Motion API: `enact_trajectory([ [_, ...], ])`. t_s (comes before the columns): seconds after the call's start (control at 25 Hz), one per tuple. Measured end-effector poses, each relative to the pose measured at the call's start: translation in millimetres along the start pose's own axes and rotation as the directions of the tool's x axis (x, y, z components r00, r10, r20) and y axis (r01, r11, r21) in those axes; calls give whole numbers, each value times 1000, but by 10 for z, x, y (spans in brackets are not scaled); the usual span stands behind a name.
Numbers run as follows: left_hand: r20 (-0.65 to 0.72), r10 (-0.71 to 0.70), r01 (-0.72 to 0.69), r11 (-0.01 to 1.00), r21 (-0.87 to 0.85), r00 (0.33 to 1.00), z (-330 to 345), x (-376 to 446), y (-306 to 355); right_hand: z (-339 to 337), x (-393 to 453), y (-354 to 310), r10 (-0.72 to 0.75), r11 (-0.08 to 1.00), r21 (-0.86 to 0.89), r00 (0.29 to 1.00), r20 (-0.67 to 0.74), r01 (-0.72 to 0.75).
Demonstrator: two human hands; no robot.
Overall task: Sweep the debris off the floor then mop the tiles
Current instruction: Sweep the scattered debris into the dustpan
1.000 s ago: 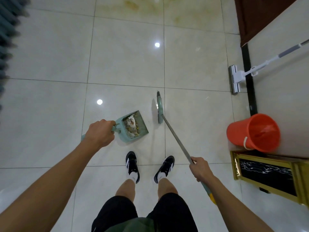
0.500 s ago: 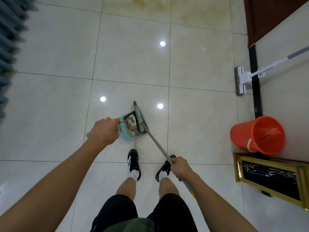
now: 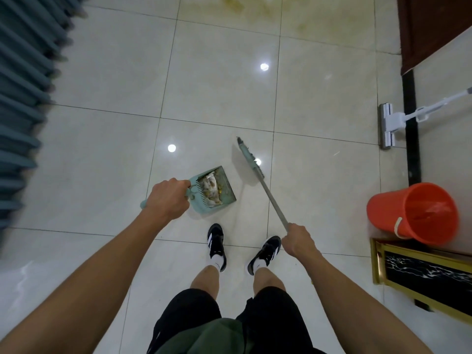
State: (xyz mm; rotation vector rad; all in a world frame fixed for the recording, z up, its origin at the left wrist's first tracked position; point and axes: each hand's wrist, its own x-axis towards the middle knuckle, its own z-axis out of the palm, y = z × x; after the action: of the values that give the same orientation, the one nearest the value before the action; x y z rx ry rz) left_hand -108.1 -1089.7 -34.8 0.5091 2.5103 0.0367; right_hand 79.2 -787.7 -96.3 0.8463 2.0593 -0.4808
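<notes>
- The dustpan (image 3: pixel 217 191) was pale teal plastic with a row of comb teeth at its handle end, and it held a heap of whitish crumpled scraps with a few yellow bits (image 3: pixel 210 189).
- It lay on the cream floor tiles (image 3: pixel 107 154) just ahead of the person's left shoe (image 3: pixel 216 245); its open mouth pointed away from the left hand and toward the broom, its long axis running from the handle at lower left to the mouth at upper right.
- The left hand (image 3: pixel 167 199) was curled tight round the dustpan's handle, whose end poked out behind the wrist.
- The broom (image 3: pixel 251 159) had a narrow teal head with dark bristles seen edge-on, and a thin grey metal shaft.
- Its head sat to the right of the dustpan, apart from it; the shaft slanted from the head back toward the person.
- The right hand (image 3: pixel 297 240) was clamped round the shaft, above the right shoe (image 3: pixel 265 254).
- A flat mop (image 3: pixel 387 125) with a white head and pole stood far to the right of the dustpan, its pole leaning against the wall.
- An orange bucket (image 3: pixel 390 213) stood to the right of the dustpan, nearer than the mop, beside a gold-framed black panel (image 3: pixel 424 274).
- Yellowish stains (image 3: pixel 258 11) marked the tiles well beyond the dustpan.
</notes>
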Motion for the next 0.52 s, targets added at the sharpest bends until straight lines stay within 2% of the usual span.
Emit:
enact_trajectory([
  [0.2,-7,-49,49,999,-16,999,35,-9,-221,236,-1,-231,23,999,44,994,111,-28],
  [0.4,-22,-38,36,998,-52,999,48,32,-221,238,-195,-246,13,907,410,977,211,-101],
  [0.52,-30,-41,39,997,-63,999,-5,60,-201,80,-356,-138,33,855,504,983,179,-120],
])
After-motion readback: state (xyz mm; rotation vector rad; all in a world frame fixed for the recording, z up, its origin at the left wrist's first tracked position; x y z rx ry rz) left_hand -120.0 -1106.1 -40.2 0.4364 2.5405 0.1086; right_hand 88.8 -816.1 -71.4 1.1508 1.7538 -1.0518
